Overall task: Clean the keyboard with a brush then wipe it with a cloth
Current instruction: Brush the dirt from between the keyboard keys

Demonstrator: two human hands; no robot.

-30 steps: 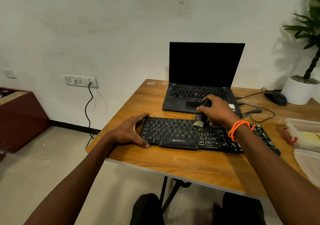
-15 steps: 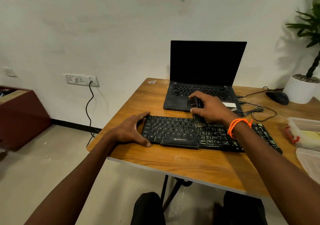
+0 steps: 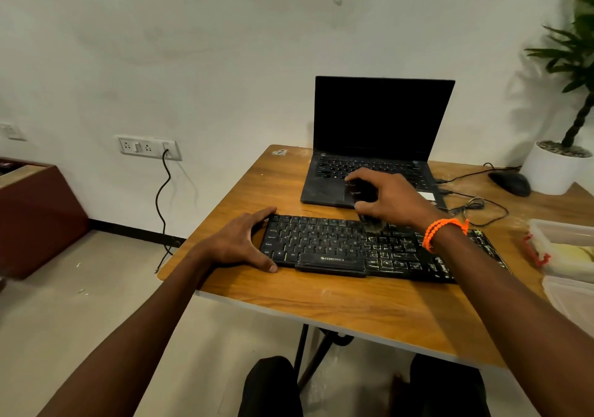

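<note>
A black keyboard [image 3: 324,244] with pale key markings lies across the wooden table [image 3: 369,307]. My left hand [image 3: 239,243] grips its left end, thumb at the far edge and fingers along the near edge. My right hand [image 3: 387,196], with an orange wristband, holds a small black brush [image 3: 366,209] over the keyboard's far middle rows. The blurred pale bristles touch the keys there. In a clear box at the right edge lies something yellow [image 3: 575,253], perhaps a cloth.
An open black laptop [image 3: 376,146] stands just behind the keyboard. A mouse [image 3: 511,183], loose cables [image 3: 472,206] and a white plant pot [image 3: 554,166] sit at the back right. Clear plastic containers [image 3: 565,246] stand at the right edge. The table's near edge is close to my knees.
My right hand has carried the brush away from me, from the keyboard's middle rows to its far rows, then slightly back. My left hand has stayed on the keyboard's left end.
</note>
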